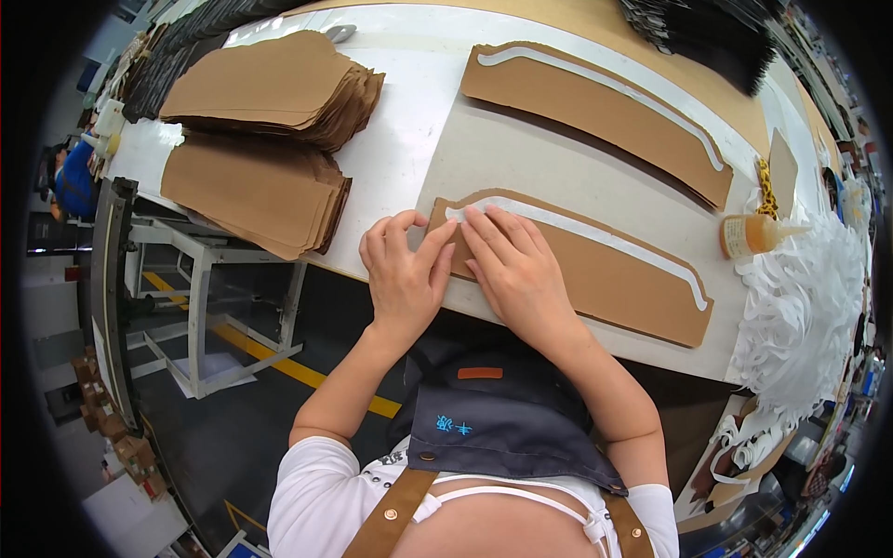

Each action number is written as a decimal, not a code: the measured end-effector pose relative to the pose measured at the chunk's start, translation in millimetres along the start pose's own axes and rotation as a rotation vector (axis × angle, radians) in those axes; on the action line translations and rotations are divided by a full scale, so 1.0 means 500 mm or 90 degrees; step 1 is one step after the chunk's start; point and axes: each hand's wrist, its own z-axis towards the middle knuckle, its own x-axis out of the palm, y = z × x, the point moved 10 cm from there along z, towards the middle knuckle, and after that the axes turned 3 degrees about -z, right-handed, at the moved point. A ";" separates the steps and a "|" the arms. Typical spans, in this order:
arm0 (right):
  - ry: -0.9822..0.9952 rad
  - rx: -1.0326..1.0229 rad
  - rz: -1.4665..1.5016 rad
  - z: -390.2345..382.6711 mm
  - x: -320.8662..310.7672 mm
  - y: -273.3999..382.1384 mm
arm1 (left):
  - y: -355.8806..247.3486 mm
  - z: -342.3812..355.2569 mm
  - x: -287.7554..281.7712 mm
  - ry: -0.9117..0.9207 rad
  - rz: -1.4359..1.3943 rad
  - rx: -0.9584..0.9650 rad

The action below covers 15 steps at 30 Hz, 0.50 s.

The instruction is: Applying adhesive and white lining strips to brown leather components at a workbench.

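Note:
My left hand is at the left end of a brown panel, its index fingertip and thumb on the panel beside the end of a white strip; its other fingers are bent and spread apart. Close beside it, my right hand lies with fingers stretched out over the strip's left part, pressing it to the panel. The strip follows the panel's curved far edge and is bare further right. What lies under my right fingers is hidden. A second brown panel, with a similar white strip, lies farther back.
Two piles of brown panels, a far pile and a near pile, stand at left. An amber glue bottle lies at right by a heap of white strips. Black pieces are stacked at the back. A metal frame stands left below.

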 end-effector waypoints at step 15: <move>0.036 -0.015 0.024 0.000 0.011 0.010 | 0.011 -0.004 -0.004 -0.040 -0.058 -0.031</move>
